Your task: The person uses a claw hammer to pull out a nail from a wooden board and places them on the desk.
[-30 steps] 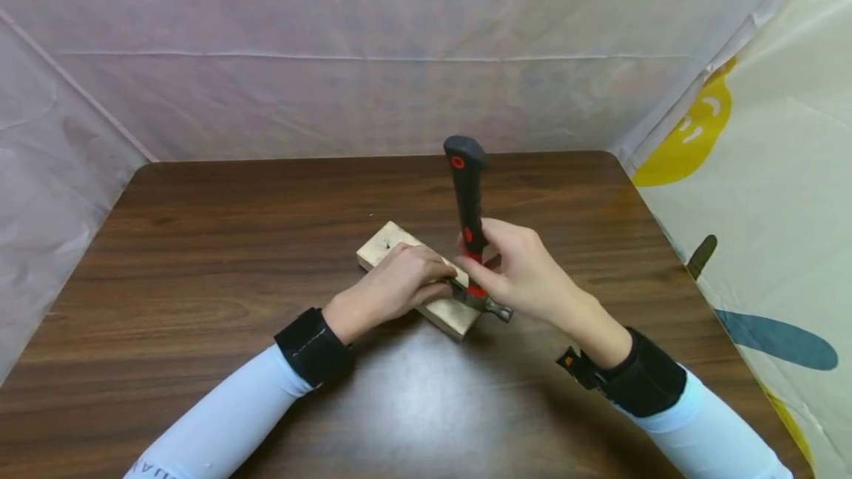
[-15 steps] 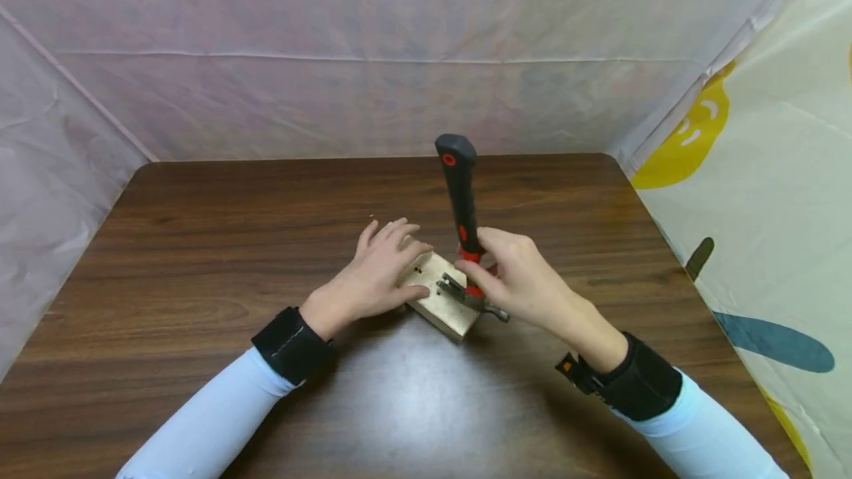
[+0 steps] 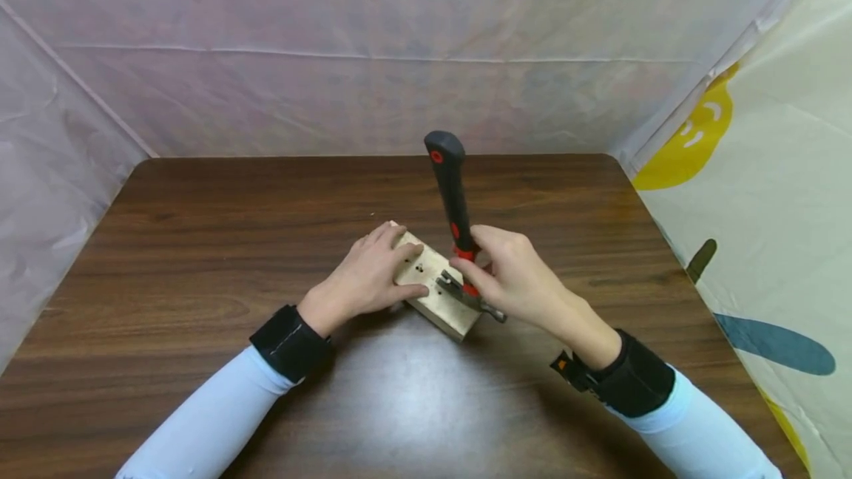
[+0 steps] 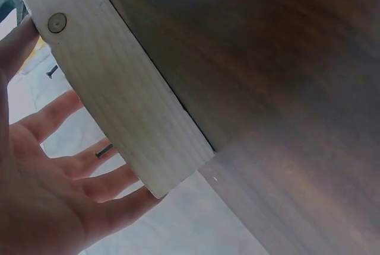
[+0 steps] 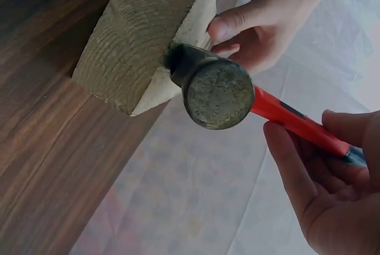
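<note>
A pale wooden block [image 3: 434, 307] lies at an angle on the table. Spread across its far-left end is my left hand [image 3: 362, 272], fingers on the top face and thumb at the near edge. My right hand [image 3: 519, 272] pinches a claw hammer [image 3: 454, 202] low on its black and red handle, just above the head. The handle points up, leaning slightly left, and the hammer's claw lies on the block's top. One nail [image 4: 104, 150] and another nail [image 4: 52, 72] stick up from the block in the left wrist view. The hammer's round striking face [image 5: 219, 95] shows in the right wrist view.
The brown wood-grain table [image 3: 233, 242] extends around the block. A pale cloth [image 3: 373, 102] hangs behind its back edge. Another cloth with yellow and blue shapes [image 3: 775, 342] hangs at the right. A tiny pale speck [image 3: 372, 213] lies beyond the block.
My left hand has drawn back from the hammer's claw and spread over the block's far-left end. The hammer's handle has tipped a little to the left, still in my right hand.
</note>
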Demonstrator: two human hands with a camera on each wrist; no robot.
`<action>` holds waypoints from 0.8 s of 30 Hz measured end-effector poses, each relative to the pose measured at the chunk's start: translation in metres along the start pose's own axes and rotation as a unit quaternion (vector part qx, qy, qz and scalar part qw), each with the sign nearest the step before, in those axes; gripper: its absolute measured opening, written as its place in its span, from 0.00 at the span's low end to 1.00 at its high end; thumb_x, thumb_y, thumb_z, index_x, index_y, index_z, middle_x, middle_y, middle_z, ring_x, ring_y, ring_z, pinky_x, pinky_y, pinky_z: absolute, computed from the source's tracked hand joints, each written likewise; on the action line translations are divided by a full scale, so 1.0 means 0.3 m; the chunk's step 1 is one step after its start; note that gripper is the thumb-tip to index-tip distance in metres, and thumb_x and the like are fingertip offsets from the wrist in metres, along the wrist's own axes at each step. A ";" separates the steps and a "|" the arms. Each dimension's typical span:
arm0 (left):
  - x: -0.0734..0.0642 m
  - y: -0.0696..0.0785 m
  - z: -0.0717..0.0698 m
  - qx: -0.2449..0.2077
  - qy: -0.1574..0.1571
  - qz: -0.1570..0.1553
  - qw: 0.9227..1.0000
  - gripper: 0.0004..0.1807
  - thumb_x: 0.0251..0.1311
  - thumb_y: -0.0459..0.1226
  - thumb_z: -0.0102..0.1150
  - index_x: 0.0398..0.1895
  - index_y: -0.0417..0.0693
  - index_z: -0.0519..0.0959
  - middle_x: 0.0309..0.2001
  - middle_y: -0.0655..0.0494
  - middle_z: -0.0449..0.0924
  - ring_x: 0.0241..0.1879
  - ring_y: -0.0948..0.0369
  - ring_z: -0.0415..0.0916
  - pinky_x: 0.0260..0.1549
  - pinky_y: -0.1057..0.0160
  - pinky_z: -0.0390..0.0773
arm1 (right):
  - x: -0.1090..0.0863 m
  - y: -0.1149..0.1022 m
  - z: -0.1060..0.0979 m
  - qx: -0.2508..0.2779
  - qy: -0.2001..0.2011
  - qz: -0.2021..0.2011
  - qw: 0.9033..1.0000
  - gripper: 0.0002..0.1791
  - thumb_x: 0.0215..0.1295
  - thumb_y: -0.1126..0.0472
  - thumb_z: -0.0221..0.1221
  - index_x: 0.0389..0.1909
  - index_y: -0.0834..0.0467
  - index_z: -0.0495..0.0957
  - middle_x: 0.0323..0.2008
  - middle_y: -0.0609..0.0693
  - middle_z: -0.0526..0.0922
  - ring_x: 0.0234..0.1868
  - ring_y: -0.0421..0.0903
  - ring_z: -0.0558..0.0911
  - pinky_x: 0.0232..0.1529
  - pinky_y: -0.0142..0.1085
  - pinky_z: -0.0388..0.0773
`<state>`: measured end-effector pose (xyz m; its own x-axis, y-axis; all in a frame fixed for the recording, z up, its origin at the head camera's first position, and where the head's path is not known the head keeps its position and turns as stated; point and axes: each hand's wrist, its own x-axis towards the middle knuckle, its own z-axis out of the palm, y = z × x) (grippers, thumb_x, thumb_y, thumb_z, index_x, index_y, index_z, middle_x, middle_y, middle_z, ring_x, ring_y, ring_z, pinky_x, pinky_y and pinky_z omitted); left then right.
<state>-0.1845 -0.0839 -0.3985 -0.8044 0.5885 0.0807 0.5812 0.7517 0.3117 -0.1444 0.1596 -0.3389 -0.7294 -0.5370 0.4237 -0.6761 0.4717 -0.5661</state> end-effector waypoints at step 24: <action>0.017 0.005 -0.022 -0.057 -0.032 -0.009 0.998 0.36 0.60 0.54 0.72 0.65 0.41 0.80 0.73 0.28 0.59 0.74 0.32 0.51 0.65 0.28 0.57 | -0.064 0.017 0.012 0.007 0.073 -0.031 0.997 0.11 0.62 0.75 0.68 0.41 0.63 0.78 0.35 0.51 0.83 0.32 0.41 0.83 0.27 0.27 0.82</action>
<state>-0.1884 -0.0818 -0.3915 -0.8029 0.5959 0.0150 0.5462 0.7256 0.4186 -0.1335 0.1699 -0.3523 -0.6942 -0.4563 0.5567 -0.7197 0.4300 -0.5450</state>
